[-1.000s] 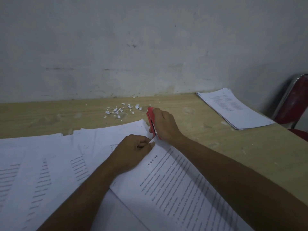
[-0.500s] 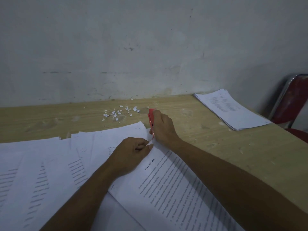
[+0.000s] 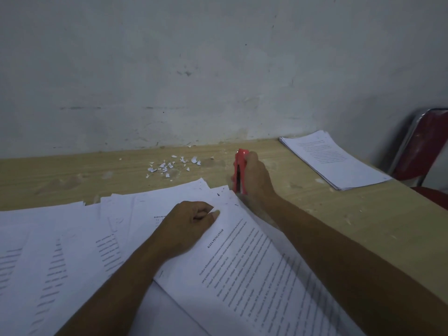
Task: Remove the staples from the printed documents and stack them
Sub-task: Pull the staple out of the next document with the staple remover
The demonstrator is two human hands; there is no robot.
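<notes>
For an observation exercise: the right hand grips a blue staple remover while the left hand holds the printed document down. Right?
The colour is wrong: the head view shows a red staple remover in the right hand; the left hand does hold the printed document down.

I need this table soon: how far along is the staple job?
Done, it seems: one neat stack at the far right, paper scraps by the wall. In hand: the left hand rests on the top document; the right hand grips the red tool by its corner. Left: loose documents spread beside it.
</notes>
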